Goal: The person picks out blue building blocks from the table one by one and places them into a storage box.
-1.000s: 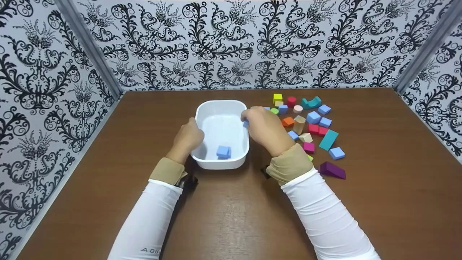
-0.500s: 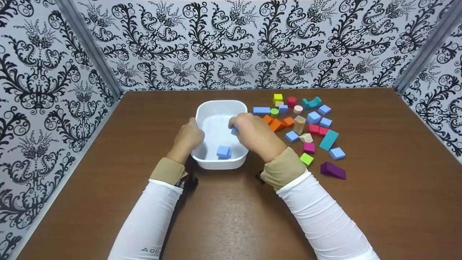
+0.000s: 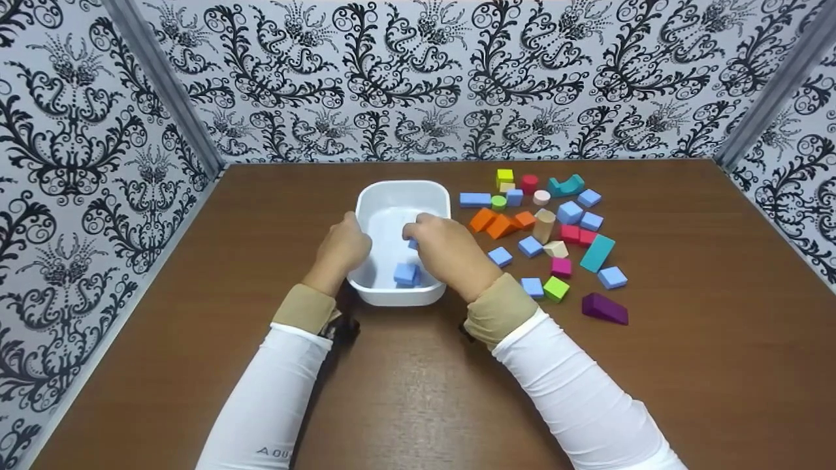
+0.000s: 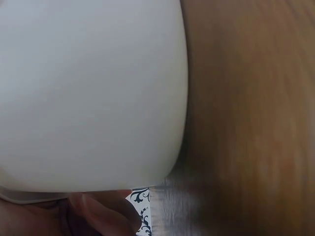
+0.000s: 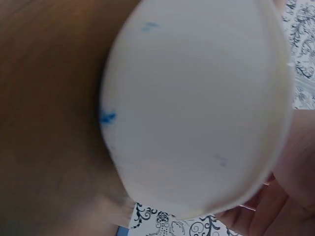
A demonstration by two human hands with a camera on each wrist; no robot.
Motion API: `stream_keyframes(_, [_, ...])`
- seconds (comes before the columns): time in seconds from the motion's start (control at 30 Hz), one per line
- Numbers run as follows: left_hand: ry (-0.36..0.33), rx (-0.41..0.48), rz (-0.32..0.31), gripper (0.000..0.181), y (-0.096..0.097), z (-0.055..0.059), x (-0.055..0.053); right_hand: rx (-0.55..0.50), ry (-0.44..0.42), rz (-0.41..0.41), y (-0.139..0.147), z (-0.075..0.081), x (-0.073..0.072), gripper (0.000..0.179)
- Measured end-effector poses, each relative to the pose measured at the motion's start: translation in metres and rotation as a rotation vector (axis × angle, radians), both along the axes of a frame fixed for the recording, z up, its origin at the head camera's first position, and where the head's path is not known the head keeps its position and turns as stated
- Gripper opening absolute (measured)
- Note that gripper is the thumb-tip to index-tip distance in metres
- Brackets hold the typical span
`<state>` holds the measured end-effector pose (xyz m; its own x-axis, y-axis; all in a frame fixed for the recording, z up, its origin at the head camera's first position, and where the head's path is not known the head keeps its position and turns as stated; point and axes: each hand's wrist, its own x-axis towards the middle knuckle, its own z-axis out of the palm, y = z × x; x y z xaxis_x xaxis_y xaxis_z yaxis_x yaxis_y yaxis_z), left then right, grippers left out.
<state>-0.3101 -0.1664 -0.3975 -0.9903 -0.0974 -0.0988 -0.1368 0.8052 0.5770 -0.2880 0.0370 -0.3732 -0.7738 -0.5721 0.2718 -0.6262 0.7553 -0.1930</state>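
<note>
Left hand (image 3: 344, 247): fingers curled over the near rim of the white tub (image 3: 395, 297). Right hand (image 3: 450, 251): fingertips pinching a mostly hidden blue cube (image 3: 413, 244) within the tub. A loose pinch could drop the cube askew; uneven rim pressure could tilt the tub. Tub: smooth, plastic-looking, round-cornered. Cube: flat-faced, apparently matte.

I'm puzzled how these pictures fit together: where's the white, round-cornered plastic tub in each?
Head: the tub is near the centre.
Left wrist: filling the upper left.
Right wrist: filling the middle.
Shared landmark: the black-and-white patterned walls: top of head view, bottom of both wrist views.
</note>
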Motion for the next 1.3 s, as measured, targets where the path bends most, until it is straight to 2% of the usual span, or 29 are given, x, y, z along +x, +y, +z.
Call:
stream_keyframes(0.2, [0.003,0.005,-0.002,0.06,-0.0003,-0.0001,0.0006,0.032,0.021,0.021,-0.0027,-0.0058,-0.0003,0.028])
stream_keyframes(0.6, [0.011,-0.002,0.004,0.058,0.0001,0.0007,0.002,0.14,-0.042,0.019,-0.0046,-0.0093,-0.0004,0.028])
stream_keyframes(0.77, [0.004,-0.005,-0.001,0.059,0.0001,0.0002,0.0008,0.139,-0.053,0.03,-0.0038,-0.0096,-0.0005,0.029])
stream_keyframes(1.0, [0.009,-0.013,0.003,0.059,0.0009,0.0005,0.0004,0.124,-0.126,0.021,-0.0027,-0.0093,-0.0013,0.029])
stream_keyframes(1.3, [0.011,-0.007,0.002,0.059,0.0005,0.0001,0.0008,0.134,-0.124,0.02,-0.0029,-0.0096,-0.0018,0.026])
